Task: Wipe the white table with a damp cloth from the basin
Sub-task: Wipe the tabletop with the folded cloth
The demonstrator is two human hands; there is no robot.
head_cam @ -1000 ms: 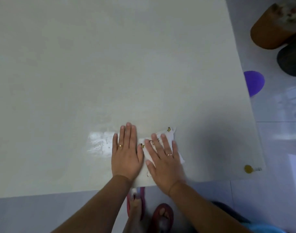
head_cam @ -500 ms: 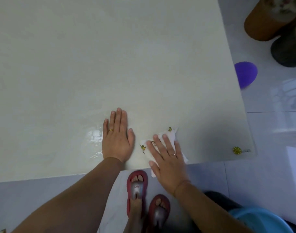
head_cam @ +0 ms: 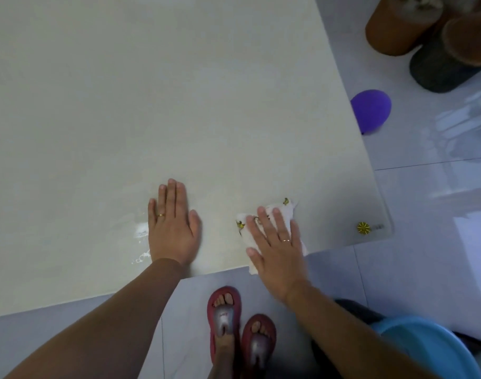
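Nearest the camera, two feet in red sandals stood on the pale tiled floor, and a blue basin sat on that floor at the person's right, below the level of the surface.

The right hand lay across the near edge of the white surface, towards its near right corner. Its fingers were straight and slightly spread, pressing flat on a white cloth with small yellow print; nothing was curled round it. The cloth lay on the surface at that near edge, with one part hanging just over it beneath the palm. A ring showed on that hand.

The left hand rested flat on the bare surface, apart from the cloth and further along the near edge. Its fingers were straight, close together and held nothing; it too wore a ring. Just beside it on its left was a shiny wet patch.

A gold emblem marked the near right corner of the surface.

Beyond the right edge, on the floor, lay a purple balloon. Further off stood a brown cylinder and a dark grey cylinder, side by side.
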